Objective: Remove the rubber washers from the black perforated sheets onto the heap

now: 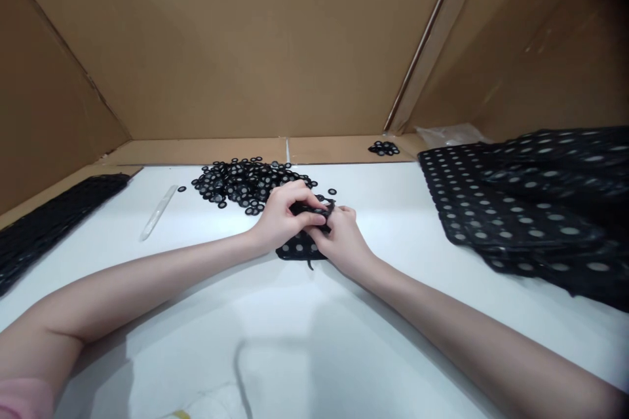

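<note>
Both hands meet over a small black sheet (297, 249) with rows of pale round spots, on the white table. My left hand (281, 215) pinches the sheet's far part between thumb and fingers. Close against it, my right hand (346, 239) also grips the sheet, its thumb beside the left thumb; some of its fingers are hidden. The sheet looks bent up between them, and a thin black strip sticks out at its near edge. Just behind my left hand lies a heap of small black rings (240, 180) with pale centres. A single ring (333, 192) lies beyond my right hand.
Large spotted black sheets (515, 209) are piled at the right, near a clear plastic bag (452, 135). A black stack (59, 216) lies at the left, beside a clear narrow strip (158, 213). More rings (384, 148) sit at the back. Cardboard walls (255, 46) surround the table.
</note>
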Demonstrator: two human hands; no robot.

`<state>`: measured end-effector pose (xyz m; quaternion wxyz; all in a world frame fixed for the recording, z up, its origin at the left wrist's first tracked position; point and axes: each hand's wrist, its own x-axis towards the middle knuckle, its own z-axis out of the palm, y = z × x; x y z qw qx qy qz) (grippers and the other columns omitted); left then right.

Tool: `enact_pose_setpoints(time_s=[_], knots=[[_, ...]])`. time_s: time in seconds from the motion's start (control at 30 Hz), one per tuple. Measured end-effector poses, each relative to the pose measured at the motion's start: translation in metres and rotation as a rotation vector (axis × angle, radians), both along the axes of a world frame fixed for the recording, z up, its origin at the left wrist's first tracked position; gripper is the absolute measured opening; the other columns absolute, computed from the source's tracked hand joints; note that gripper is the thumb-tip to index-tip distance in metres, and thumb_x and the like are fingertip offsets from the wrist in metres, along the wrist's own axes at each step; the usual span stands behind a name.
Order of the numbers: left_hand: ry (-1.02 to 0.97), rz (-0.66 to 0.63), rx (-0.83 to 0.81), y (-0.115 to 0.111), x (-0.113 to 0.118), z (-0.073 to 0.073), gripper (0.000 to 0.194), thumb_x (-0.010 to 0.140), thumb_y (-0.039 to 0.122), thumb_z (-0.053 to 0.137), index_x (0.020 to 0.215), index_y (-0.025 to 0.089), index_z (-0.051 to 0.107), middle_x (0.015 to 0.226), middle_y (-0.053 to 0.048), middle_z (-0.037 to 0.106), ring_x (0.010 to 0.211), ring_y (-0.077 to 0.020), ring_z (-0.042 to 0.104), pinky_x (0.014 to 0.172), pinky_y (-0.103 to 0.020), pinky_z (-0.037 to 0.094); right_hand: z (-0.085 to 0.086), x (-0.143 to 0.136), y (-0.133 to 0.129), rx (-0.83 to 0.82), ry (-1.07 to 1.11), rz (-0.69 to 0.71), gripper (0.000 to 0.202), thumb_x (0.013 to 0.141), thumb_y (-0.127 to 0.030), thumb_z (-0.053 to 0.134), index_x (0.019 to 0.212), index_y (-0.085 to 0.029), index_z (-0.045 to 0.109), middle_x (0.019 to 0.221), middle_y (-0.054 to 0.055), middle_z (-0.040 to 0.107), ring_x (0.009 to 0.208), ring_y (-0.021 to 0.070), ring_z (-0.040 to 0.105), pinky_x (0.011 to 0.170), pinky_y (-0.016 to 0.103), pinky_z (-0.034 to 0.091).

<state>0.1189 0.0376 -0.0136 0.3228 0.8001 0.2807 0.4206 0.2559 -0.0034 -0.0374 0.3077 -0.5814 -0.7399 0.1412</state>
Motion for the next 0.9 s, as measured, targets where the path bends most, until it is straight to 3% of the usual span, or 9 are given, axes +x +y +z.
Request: enact_pose_setpoints(time_s=[0.2,0.4,0.5,0.6,0.77,0.9], knots=[[0.025,0.040,0.064,0.0006,0.0003,-0.0040,0.011,0.073,0.018,0.068,0.063,0.017,0.063,0.064,0.001,0.053,0.070,-0.0157,0.048,0.068,-0.031,0.036,-0.0020,-0.0007,0.0009,0.032,-0.016,-0.006,0.015,0.078,-0.021,0.049,0.067,-0.016,0.058,0.069,0.006,0.063,0.067,0.0186,0.054,0.078,0.039,0.033],[0.131,0.065,0.266,0.0006,-0.0030,-0.0037,0.019,0.080,0.023,0.062,0.062,0.017,0.059,0.060,0.002,0.054,0.067,-0.0145,0.048,0.079,-0.035,0.032,-0.0023,-0.0014,-0.0007,0.044,-0.013,0.011,0.014,0.077,-0.019,0.050,0.065,-0.016,0.057,0.067,0.004,0.062,0.066,0.0170,0.053,0.080,0.038,0.031],[0.166,0.071,0.282,0.0009,-0.0041,-0.0028,0.026,0.082,0.027,0.058,0.059,0.017,0.056,0.058,0.003,0.053,0.064,-0.0139,0.047,0.081,-0.036,0.031,-0.0013,-0.0017,-0.0019,0.056,-0.017,0.028,0.017,0.079,-0.020,0.049,0.065,-0.016,0.059,0.071,0.006,0.064,0.070,0.0182,0.054,0.081,0.039,0.030],[0.117,0.057,0.206,0.0006,-0.0034,-0.0018,0.029,0.082,0.028,0.058,0.055,0.017,0.054,0.056,0.003,0.050,0.063,-0.0135,0.046,0.078,-0.034,0.032,-0.0011,-0.0019,-0.0020,0.054,-0.044,0.025,0.020,0.080,-0.020,0.051,0.064,-0.016,0.061,0.071,0.007,0.065,0.073,0.0198,0.055,0.083,0.040,0.029],[-0.089,-0.006,-0.122,0.0005,-0.0017,0.0010,0.027,0.073,0.026,0.063,0.051,0.015,0.052,0.057,0.002,0.048,0.061,-0.0122,0.043,0.062,-0.028,0.033,-0.0049,-0.0028,0.0000,0.092,-0.072,0.025,0.022,0.078,-0.015,0.053,0.060,-0.016,0.064,0.064,0.006,0.064,0.071,0.0189,0.055,0.086,0.041,0.027],[-0.143,-0.011,-0.305,0.0013,-0.0008,0.0029,0.028,0.067,0.030,0.068,0.050,0.014,0.053,0.056,0.002,0.048,0.060,-0.0110,0.042,0.060,-0.026,0.032,-0.0061,-0.0041,0.0000,0.122,-0.093,0.024,0.023,0.078,-0.013,0.054,0.059,-0.016,0.067,0.063,0.006,0.066,0.070,0.0194,0.056,0.088,0.042,0.025]])
